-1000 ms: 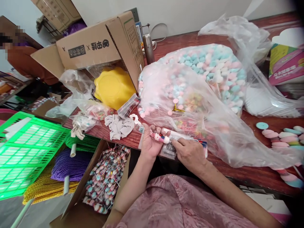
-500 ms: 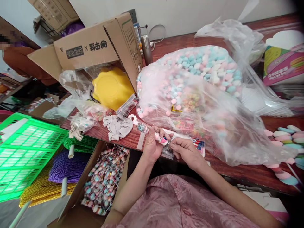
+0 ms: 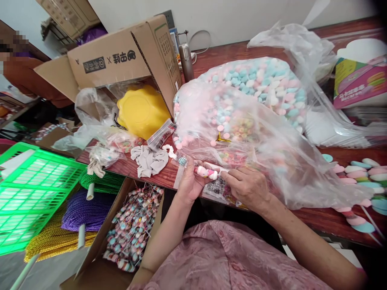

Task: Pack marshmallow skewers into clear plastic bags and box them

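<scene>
My left hand point(image 3: 191, 181) is closed around a short skewer of pink and white marshmallows point(image 3: 207, 172), which points right above the table edge. A coloured decoration shows on the marshmallows. Just right of the skewer's end is my right hand point(image 3: 246, 186), its fingers curled over the table edge; whatever they pinch is hidden. Between and below the hands lies a patterned clear packet point(image 3: 216, 188). Beyond my left fingertips sits a small clear bag with bluish bits point(image 3: 182, 160).
A large clear bag of pastel marshmallows point(image 3: 242, 86) covers the table's middle. Left stand a cardboard box point(image 3: 121, 56) with a yellow basin point(image 3: 142, 110) and a grey cloth point(image 3: 148, 161). Below, a carton holds many finished-looking skewers point(image 3: 133, 229). Loose marshmallow skewers point(image 3: 363, 173) lie right.
My right hand has moved right, away from the skewer's end, and turned so its back faces up. The left hand still holds the skewer, now more level and more exposed.
</scene>
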The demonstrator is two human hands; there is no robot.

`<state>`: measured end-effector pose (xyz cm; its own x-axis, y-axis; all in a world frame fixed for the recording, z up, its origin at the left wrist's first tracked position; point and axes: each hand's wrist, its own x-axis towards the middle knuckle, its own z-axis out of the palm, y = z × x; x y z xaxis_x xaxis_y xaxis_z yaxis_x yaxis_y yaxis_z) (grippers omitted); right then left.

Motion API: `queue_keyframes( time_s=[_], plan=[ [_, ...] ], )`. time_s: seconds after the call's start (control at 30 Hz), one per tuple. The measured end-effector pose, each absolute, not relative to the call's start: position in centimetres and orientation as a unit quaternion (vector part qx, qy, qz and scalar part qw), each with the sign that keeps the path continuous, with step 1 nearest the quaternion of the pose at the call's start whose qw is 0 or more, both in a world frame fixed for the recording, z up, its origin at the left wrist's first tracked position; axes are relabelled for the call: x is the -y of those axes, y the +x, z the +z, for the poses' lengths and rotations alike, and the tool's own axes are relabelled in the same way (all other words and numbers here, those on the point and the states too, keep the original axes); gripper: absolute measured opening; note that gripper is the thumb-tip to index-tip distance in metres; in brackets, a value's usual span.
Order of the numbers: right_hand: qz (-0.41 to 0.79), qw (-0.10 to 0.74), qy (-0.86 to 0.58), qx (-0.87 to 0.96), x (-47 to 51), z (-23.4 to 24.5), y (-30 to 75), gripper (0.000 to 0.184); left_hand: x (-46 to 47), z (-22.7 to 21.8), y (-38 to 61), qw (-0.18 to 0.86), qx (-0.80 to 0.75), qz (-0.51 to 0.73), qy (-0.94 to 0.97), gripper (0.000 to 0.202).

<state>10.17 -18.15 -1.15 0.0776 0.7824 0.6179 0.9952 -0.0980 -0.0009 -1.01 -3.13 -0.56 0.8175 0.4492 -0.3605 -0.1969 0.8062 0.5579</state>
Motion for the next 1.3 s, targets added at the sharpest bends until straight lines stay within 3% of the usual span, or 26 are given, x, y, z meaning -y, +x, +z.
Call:
queue_keyframes(
  time_s=[0.2,0.47,0.53,0.67,0.77,1.07,1.3],
  plan=[
    [-0.272,0.233,-0.679,0.641,18.7,-0.6,11.1,0.021,2.2,-0.9,-1.3,0.902,-0.291,0.162,0.277,0.052],
    [-0.284,0.246,-0.694,0.614,18.4,-1.5,9.6,0.023,2.8,-0.9,-1.2,0.893,-0.297,0.186,0.283,0.047],
    [-0.236,0.285,-0.692,0.62,18.3,-1.8,9.3,0.026,2.7,-0.7,-1.1,0.901,-0.305,0.167,0.258,0.052],
    [-0.031,0.419,-0.661,0.622,18.3,-2.0,9.4,0.02,2.3,-0.2,-1.0,0.922,-0.308,0.13,0.196,0.065],
    [0.061,0.447,-0.661,0.599,18.3,-1.8,9.7,0.017,2.1,-0.2,-1.1,0.931,-0.279,0.144,0.185,0.065],
    [-0.118,0.317,-0.734,0.588,17.9,-2.2,8.0,0.02,3.1,-0.2,-1.2,0.922,-0.25,0.195,0.221,0.05],
    [-0.147,0.321,-0.757,0.55,16.7,-2.7,6.0,0.025,5.6,-0.6,-0.6,0.915,-0.201,0.242,0.253,0.035]
  ],
)
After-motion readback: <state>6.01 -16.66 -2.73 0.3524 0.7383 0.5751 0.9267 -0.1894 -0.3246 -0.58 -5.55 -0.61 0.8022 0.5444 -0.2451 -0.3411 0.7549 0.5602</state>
